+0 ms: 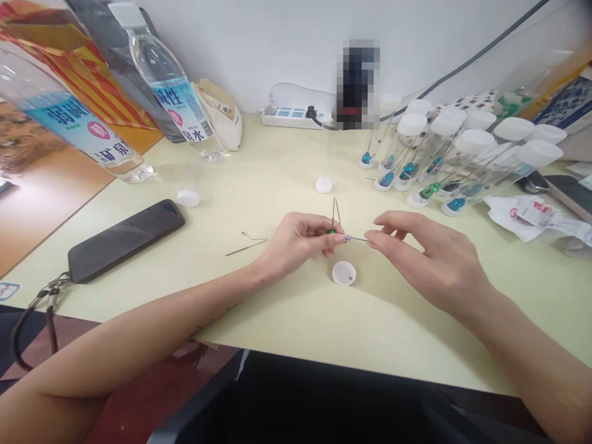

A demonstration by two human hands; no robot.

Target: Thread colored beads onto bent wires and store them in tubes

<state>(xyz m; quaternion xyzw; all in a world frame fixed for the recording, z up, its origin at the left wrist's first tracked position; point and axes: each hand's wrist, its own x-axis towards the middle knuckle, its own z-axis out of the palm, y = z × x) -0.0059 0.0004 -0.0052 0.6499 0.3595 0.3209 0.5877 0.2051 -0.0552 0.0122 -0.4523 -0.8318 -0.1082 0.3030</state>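
Note:
Between thumb and fingers, my left hand (308, 242) holds a small green piece (332, 232) with thin metal wires (335, 213) rising from it. A tiny patterned bead (348, 238) shows at the left thumb tip. From that bead a thin dark rod (359, 239) runs right to my right hand (416, 246), whose thumb and forefinger pinch its end. Just below the fingers sits a round white cap (344, 273) with a small dark speck inside. Left of my left hand, thin metal pins (245, 248) lie on the table.
Clear tubes with white caps (446, 123) stand at the back right, holding blue and green pieces. A phone (127, 240) lies left, near two water bottles (169, 86). A power strip (291, 115) is against the wall. White packets (539, 222) lie right.

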